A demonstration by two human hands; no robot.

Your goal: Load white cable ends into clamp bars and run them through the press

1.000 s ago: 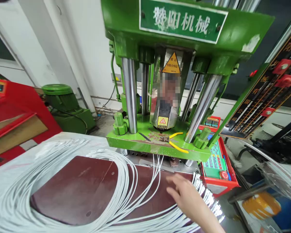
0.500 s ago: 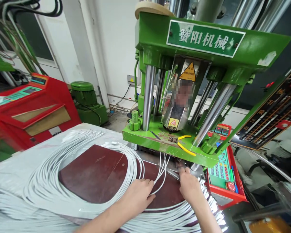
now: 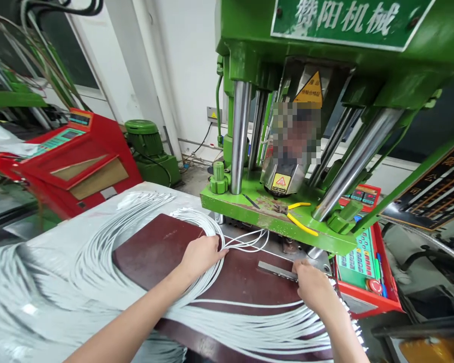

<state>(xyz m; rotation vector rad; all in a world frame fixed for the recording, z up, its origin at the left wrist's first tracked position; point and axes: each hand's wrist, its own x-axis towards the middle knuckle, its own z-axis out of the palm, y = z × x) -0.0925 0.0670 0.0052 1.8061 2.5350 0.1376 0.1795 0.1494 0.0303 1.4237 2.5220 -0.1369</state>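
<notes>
My left hand (image 3: 202, 257) is closed on a few white cables (image 3: 249, 241) whose looped ends reach toward the machine's lower opening. Beneath that hand lies the right side of a large coil of white cables (image 3: 208, 282). My right hand (image 3: 314, 285) grips the right end of a flat metal bar (image 3: 274, 269), held over the dark red board (image 3: 245, 282). More white cables (image 3: 249, 325) run across the board's front part, their ends bunched beside my right wrist.
The green press (image 3: 227, 204) stands behind the board, with yellow-handled pliers (image 3: 300, 222) on its lower plate. At the right is a red control box (image 3: 386, 297). Another red console (image 3: 94, 166) stands at the left, and more cables (image 3: 7, 302) lie at front left.
My left hand has moved left and up with the cables, drawing them away from the press. The metal bar has come forward from the press in my right hand. The view has shifted closer.
</notes>
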